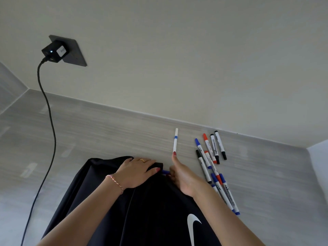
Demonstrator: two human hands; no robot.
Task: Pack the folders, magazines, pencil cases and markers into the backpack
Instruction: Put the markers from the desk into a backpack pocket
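Note:
A black backpack (134,210) with a white swoosh lies on the grey table, its top edge facing the wall. My left hand (136,172) grips that top edge. My right hand (181,176) is beside it at the bag's right corner, its lower fingers closed on a blue marker (166,172) whose end pokes out toward the bag. One finger stretches forward and its tip meets the near end of a white marker with a blue band (175,140). Several markers (211,153) with blue, red and black caps lie loose to the right. No folders, magazines or pencil cases are in view.
A black charger (54,51) sits in a wall socket at the upper left, and its cable (50,121) hangs down across the table's left side. The wall runs close behind the bag and the markers. The table's right edge (314,157) is beyond the markers.

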